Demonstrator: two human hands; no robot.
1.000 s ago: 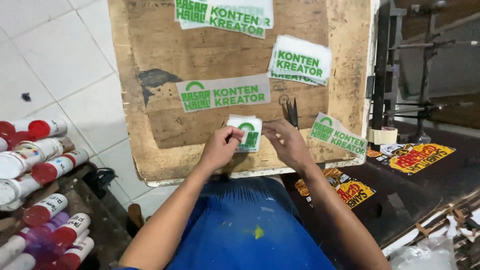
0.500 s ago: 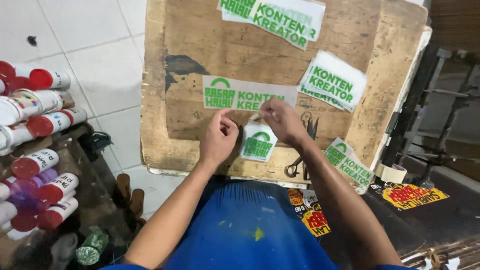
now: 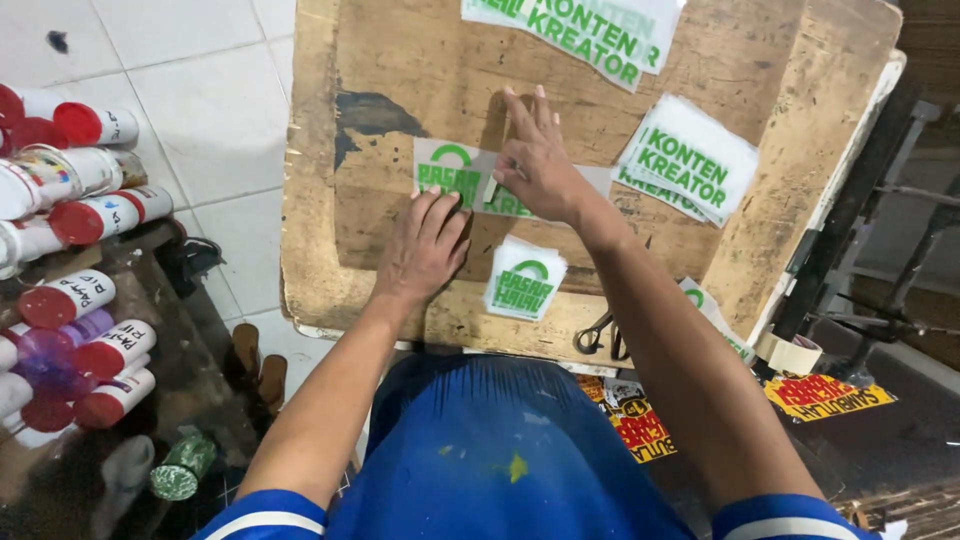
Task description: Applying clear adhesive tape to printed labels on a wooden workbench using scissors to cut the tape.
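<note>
A worn wooden board point(image 3: 400, 60) lies in front of me with several white stickers printed in green. My left hand point(image 3: 424, 248) rests flat on the board, its fingertips on the lower edge of a long sticker strip point(image 3: 445, 172). My right hand point(image 3: 536, 158) lies on the same strip, fingers stretched forward and thumb pressed against it. A small stack of square stickers point(image 3: 524, 277) sits just below and between both hands, untouched.
More sticker stacks lie at the top point(image 3: 590, 30) and right point(image 3: 690, 157) of the board. Scissors point(image 3: 600, 332) and a tape roll point(image 3: 790, 352) sit by the near right edge. Red-capped spray cans point(image 3: 85, 215) crowd a shelf at left. Yellow-red stickers point(image 3: 825, 395) lie on a dark surface.
Both hands have left the small square sticker stack and moved up the board onto the long strip. The camera has come closer and shifted.
</note>
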